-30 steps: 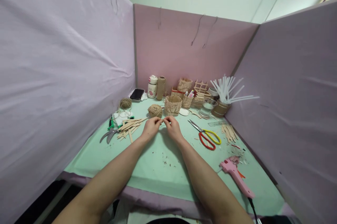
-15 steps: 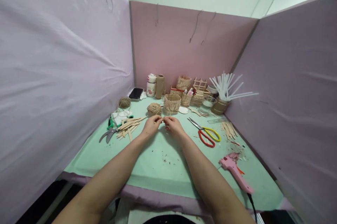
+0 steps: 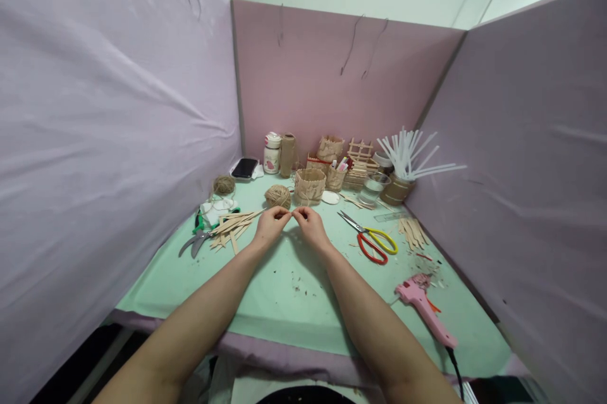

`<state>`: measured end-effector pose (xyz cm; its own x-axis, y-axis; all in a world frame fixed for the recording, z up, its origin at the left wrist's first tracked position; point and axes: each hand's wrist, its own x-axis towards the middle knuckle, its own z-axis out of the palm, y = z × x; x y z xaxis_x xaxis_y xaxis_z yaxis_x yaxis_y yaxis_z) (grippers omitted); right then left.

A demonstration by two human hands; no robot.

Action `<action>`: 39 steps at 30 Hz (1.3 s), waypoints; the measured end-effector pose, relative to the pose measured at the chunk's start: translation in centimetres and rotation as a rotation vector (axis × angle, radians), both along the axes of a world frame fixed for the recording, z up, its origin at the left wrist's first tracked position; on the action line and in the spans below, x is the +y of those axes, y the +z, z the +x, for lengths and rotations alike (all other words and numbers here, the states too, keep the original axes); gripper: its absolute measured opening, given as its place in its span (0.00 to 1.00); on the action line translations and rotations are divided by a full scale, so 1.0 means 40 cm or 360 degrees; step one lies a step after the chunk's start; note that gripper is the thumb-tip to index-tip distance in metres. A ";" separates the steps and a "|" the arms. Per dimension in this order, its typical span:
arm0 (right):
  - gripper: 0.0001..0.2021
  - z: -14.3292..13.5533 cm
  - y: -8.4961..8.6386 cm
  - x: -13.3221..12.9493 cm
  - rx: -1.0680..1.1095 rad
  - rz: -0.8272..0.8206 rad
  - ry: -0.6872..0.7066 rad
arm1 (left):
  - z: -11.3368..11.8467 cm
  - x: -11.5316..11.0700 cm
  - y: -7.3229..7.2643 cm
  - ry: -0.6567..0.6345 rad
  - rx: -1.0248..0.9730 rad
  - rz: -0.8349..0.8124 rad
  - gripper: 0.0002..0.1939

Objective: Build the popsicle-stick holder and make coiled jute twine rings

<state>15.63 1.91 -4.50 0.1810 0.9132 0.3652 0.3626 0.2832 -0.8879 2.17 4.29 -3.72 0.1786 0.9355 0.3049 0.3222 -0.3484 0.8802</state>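
My left hand and my right hand meet fingertip to fingertip over the middle of the table. Both are closed in a pinch; whatever lies between the fingertips is too small to make out. Just behind my left hand rests a ball of jute twine. Behind my right hand stands a small basket of wooden sticks with a scalloped rim. To the right lie open scissors with one red and one yellow handle. Loose wooden sticks are heaped left of my left hand.
Green-handled pruning shears lie at the left. A pink glue gun with a cord is at the front right. Along the back stand a white bottle, a clear cup of water and a pot of white glue sticks. Cloth-covered panels enclose three sides.
My hands have shifted slightly, and the right fingers now point more inward, their tips pinched close to the left ones. The objects on the table have stayed put.
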 end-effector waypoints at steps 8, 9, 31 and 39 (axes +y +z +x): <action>0.05 -0.004 -0.020 0.005 -0.0246 0.0025 -0.0016 | 0.005 0.003 -0.016 0.0158 0.0420 0.0437 0.06; 0.05 -0.004 -0.020 0.004 -0.0266 0.0022 -0.0018 | 0.006 0.002 -0.016 0.0160 0.0445 0.0465 0.06; 0.08 -0.005 0.003 -0.010 0.0020 -0.0104 -0.0181 | 0.011 0.008 -0.018 0.0096 0.0028 0.0246 0.07; 0.10 -0.001 0.000 -0.007 0.0171 -0.0228 -0.0055 | 0.026 0.023 -0.033 -0.0055 -0.0382 -0.0288 0.11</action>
<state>15.60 1.65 -4.49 0.2440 0.9471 0.2085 0.2706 0.1400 -0.9524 3.19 5.23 -5.05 0.1539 0.9731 0.1713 0.0882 -0.1862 0.9786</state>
